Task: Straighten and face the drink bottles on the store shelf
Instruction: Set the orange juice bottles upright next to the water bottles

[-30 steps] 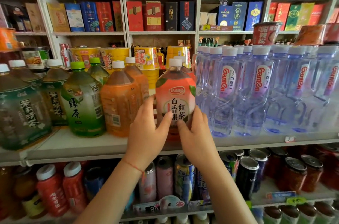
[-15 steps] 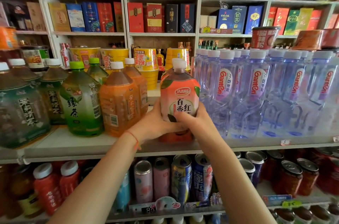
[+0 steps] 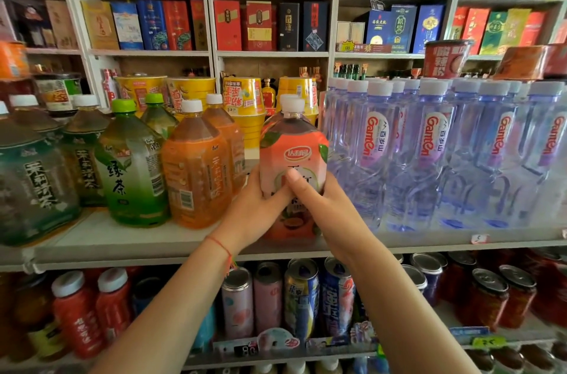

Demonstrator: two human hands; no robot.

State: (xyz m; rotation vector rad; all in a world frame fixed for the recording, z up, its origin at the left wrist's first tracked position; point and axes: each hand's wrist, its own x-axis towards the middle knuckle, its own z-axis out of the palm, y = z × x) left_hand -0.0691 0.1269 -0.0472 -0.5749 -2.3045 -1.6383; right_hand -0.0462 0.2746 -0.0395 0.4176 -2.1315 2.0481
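Here, both hands hold one pink tea bottle (image 3: 293, 156) near the middle of the store shelf (image 3: 129, 243). The left hand (image 3: 257, 211) wraps round the bottle from its 9 o'clock side, and its thumb lies across the front label. The right hand (image 3: 319, 205) wraps round from the 3 o'clock side, and its thumb presses the label too, so the two thumbs touch. Each grip is curled tight on the bottle, not spread wide. The bottle stands upright with its white cap on top and its label faces out. I cannot tell if its bottom sits on the shelf, because the hands hide part of it. At its 9 o'clock, just beside it, stands an orange tea bottle (image 3: 196, 171), and past that a green tea bottle (image 3: 132, 165). At its 3 o'clock, a row of clear water bottles (image 3: 429, 152) stands close by. Behind it, at 12 o'clock, sit yellow noodle cups (image 3: 242, 97). Below the shelf, at 6 o'clock, there are drink cans (image 3: 302, 297) in a row.
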